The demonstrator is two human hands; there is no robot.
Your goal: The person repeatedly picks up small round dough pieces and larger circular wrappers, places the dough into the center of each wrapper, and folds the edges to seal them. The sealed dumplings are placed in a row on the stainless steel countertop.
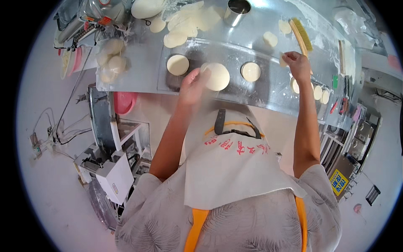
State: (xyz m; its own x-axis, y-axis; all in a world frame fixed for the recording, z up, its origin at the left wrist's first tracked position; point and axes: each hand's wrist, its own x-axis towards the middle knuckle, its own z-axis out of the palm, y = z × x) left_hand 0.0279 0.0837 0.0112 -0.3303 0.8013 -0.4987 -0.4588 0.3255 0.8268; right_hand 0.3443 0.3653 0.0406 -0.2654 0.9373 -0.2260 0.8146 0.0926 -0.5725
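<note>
Metal desk (138, 54) spans the upper frame. Wooden brush (301, 37) lies upper right. Left hand (193, 87), upper centre — grip clamped on a pale dough round (218, 77). Right hand (299, 67), upper right — grip pinched together on a small dough piece (283, 60).

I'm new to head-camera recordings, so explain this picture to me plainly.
No robot here: these are a person's bare hands, seen from a camera worn on their own head, looking down. The fisheye lens bends straight edges. Below are the person's pale apron and forearms. The left hand holds a pale disc by its edge; the right hand pinches a small pale piece. On the metal table lie two more round discs, flat pale sheets, a steel cup and a brush.
</note>
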